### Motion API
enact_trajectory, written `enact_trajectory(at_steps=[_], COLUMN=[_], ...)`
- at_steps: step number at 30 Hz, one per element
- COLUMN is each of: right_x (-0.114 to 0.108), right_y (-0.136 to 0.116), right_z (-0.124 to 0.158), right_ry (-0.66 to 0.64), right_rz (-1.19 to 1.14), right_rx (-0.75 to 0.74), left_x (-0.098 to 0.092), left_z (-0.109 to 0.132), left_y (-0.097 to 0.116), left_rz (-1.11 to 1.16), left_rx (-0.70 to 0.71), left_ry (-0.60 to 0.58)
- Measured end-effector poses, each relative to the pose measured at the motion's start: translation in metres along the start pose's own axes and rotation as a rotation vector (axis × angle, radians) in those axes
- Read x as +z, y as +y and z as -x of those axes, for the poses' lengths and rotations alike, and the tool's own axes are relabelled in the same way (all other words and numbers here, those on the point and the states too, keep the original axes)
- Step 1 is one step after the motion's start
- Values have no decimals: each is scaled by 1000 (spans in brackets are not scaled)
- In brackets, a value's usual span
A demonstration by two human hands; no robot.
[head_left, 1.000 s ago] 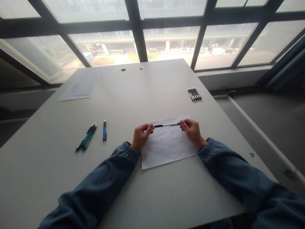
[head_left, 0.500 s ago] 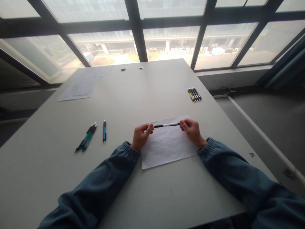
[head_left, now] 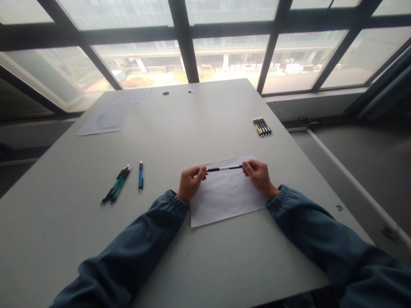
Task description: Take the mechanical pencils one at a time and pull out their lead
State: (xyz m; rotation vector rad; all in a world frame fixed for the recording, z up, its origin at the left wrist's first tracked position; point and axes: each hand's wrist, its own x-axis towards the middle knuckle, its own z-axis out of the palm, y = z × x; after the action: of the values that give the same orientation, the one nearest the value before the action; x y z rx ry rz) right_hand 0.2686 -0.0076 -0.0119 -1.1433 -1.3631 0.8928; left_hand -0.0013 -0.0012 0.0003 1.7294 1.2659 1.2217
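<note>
A white-and-black pen (head_left: 224, 168) is stretched level between my two hands, above a sheet of paper (head_left: 224, 205) with faint marks on it. My left hand (head_left: 190, 183) pinches its dark end between thumb and fingers. At the opposite end, my right hand (head_left: 258, 176) grips the pen's tip in the same way. The pen's outermost ends are hidden by my fingers. To the left of my left hand lies a blue pen (head_left: 141, 176), and beyond it a small bunch of green-and-black pens (head_left: 117, 186).
Toward the right edge of the white table (head_left: 192, 124) several pens lie side by side in a row (head_left: 262, 127), one of them yellow. Loose paper sheets (head_left: 109, 113) rest at the far left. Large windows stand behind the table.
</note>
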Motion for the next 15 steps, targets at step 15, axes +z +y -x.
enact_trajectory(at_steps=[15], right_x=[0], right_y=[1], right_z=[1], right_ry=[-1], right_rz=[5], right_rx=[2], left_x=[0], left_z=[0], left_y=[1], left_rz=[-31], left_rx=[8], left_ry=[-3])
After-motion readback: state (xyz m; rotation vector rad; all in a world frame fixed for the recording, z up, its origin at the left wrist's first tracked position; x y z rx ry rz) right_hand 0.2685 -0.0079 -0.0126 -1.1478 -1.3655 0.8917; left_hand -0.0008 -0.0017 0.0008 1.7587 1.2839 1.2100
